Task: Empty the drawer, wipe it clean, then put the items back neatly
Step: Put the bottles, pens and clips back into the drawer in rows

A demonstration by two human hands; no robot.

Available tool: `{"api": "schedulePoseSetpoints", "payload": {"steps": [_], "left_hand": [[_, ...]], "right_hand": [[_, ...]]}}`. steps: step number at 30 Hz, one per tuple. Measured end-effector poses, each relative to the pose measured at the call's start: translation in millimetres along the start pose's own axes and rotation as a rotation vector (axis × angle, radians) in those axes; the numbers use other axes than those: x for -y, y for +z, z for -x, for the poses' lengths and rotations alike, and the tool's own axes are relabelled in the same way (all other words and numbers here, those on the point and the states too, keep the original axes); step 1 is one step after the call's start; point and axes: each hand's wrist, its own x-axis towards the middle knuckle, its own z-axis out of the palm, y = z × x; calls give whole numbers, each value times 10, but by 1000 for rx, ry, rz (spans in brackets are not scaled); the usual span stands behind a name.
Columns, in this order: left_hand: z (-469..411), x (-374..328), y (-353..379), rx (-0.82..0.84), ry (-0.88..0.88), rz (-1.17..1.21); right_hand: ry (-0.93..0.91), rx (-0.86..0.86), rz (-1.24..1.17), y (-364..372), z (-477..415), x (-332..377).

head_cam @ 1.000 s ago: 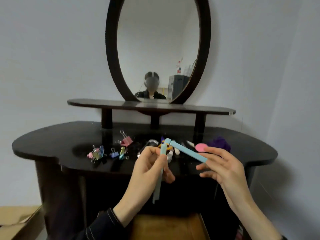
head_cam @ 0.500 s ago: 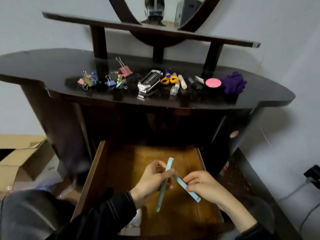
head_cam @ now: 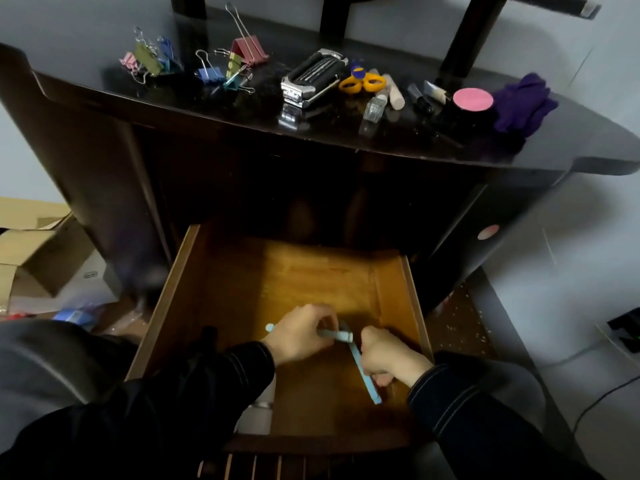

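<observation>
While both hands reach low into the open wooden drawer, the left hand has its fingers curled around a pale blue pen lying crosswise, and the right hand pinches a second blue pen pointing toward the viewer. Both pens look light, rigid and smooth, best gripped mid-barrel. Clips, stapler and scissors wait on the desktop.

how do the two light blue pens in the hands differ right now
The left hand grips the pen lying crosswise, mostly hidden by fingers; the right hand grips the second pen pointing lengthwise toward the drawer front, mostly visible. Both are light blue, held low inside the drawer.
</observation>
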Motion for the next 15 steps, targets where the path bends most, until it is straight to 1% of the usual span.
{"api": "schedulePoseSetpoints", "payload": {"steps": [3,5,7,9,12,14,15], "left_hand": [[65,14,41,210,186,-288],[95,13,99,310,312,-386],[111,-11,167,373,390,-478],[116,-33,222,412,446,-542],[125,-24,234,445,418,-483],[132,11,217,406,356,-411],[131,30,209,355,329,-401]], "right_hand": [[-7,-23,216,27,21,-29],[-14,-84,318,-11,18,-39],[-36,-153,330,-57,0,-41],[-60,-209,266,-68,-2,-40],[-80,-255,230,-19,-45,-6],[-73,-267,239,16,-90,16],[-70,-258,215,20,-119,12]]}}
